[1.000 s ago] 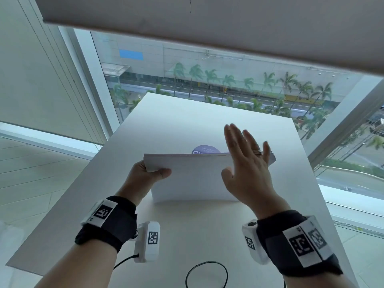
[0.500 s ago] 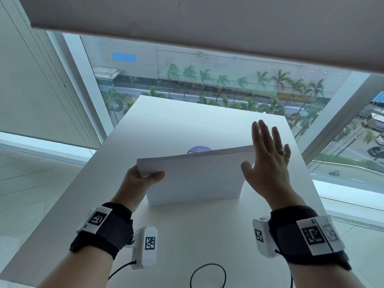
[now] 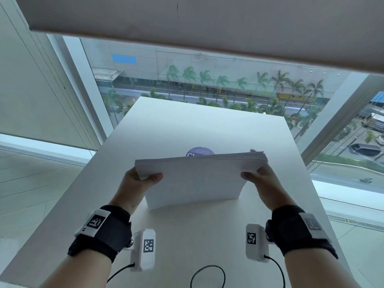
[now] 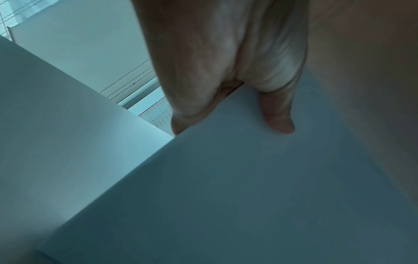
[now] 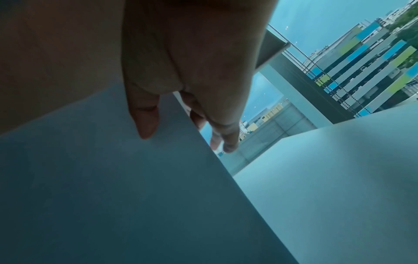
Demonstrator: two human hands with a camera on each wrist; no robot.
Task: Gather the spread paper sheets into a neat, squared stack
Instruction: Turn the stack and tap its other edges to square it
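A stack of white paper sheets (image 3: 197, 179) stands on its long lower edge on the white table (image 3: 199, 125), tilted toward me. My left hand (image 3: 143, 179) grips the stack's upper left corner, thumb on the near face and fingers behind. My right hand (image 3: 257, 177) grips the upper right corner the same way. In the left wrist view the left hand (image 4: 226, 114) has its thumb on the paper (image 4: 248, 178). In the right wrist view the right hand (image 5: 181, 125) has its thumb on the sheet face (image 5: 113, 178) and fingers behind the edge.
A purple round sticker (image 3: 200, 152) lies on the table behind the stack. A black cable loop (image 3: 207, 277) lies near the table's front edge. Large windows (image 3: 207, 80) rise behind and to the right of the table, with a blind (image 3: 207, 23) overhead.
My right hand, held open and flat by the stack's right edge before, now grips the upper right corner. The sheets' top edges look more even. My left hand kept its hold.
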